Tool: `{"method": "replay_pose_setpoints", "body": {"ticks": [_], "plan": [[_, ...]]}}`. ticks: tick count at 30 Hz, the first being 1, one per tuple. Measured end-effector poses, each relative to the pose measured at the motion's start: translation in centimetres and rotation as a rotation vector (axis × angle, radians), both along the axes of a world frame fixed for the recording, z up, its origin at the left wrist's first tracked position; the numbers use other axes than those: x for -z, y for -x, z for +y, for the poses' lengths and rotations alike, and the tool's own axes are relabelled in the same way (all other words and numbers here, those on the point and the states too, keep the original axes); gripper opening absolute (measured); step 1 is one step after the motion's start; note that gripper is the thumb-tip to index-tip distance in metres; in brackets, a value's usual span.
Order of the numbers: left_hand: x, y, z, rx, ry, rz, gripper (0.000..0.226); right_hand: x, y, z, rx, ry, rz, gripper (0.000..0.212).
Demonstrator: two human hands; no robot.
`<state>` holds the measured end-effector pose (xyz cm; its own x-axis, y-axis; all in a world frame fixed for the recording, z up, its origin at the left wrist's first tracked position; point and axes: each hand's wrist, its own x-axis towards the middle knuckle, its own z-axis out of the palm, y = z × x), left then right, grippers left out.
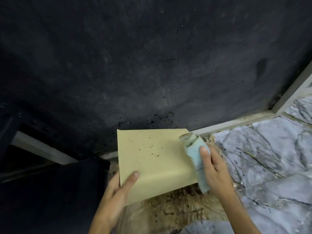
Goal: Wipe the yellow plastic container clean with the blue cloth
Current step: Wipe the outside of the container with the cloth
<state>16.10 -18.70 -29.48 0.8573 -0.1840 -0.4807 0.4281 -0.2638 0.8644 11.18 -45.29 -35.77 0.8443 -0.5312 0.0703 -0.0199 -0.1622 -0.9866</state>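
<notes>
The yellow plastic container (152, 159) is held in front of me with a flat side facing up, tilted, and dotted with small dark specks. My left hand (118, 186) grips its near left edge, thumb on top. My right hand (214, 169) holds the blue cloth (195, 156), bunched into a roll, and presses it against the container's right edge. The cloth's far end looks soiled brown.
A crumpled, stained brown paper (177, 210) lies under the container. A dark wall (152, 65) with black splatter fills the top. Grey marble-patterned floor (270, 157) spreads to the right, edged by a pale frame (236, 122). A black object (50, 191) stands at left.
</notes>
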Motion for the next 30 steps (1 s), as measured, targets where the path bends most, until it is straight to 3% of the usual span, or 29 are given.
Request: {"method": "replay_pose_setpoints", "body": {"ticks": [2,6,9,15,19,23,26,28,30], "plan": [[1.0,0.4,-0.5,0.042,-0.049,-0.022,0.045,0.1,-0.5,1.1,-0.050,0.022,0.010,0.027],[2.9,1.3,-0.7,0.107,-0.090,0.003,0.037,1.0,-1.7,4.5,-0.069,-0.138,0.074,0.026],[3.3,1.2,-0.9,0.087,-0.141,-0.003,0.046,1.8,-2.4,7.7,-0.150,-0.224,0.097,0.029],[3.6,1.1,-1.3,0.161,-0.146,-0.062,0.067,1.2,-6.3,11.5,-0.468,0.004,0.184,0.045],[4.2,0.9,-1.0,0.150,-0.112,-0.022,0.073,4.5,-6.2,9.9,-0.518,0.380,0.262,0.058],[5.1,1.1,-0.3,0.147,-0.117,0.018,0.058,9.0,-5.4,3.5,-0.347,0.378,0.537,0.054],[5.4,1.1,-0.3,0.166,-0.111,0.043,0.061,9.8,-5.4,2.5,-0.236,0.343,0.697,0.055],[5.5,1.3,-0.3,0.165,-0.103,0.054,0.062,8.4,-6.1,5.1,-0.281,0.400,0.701,0.057],[5.5,1.5,-0.4,0.190,-0.105,0.050,0.058,5.7,-8.0,9.0,-0.403,0.454,0.542,0.059]]}}
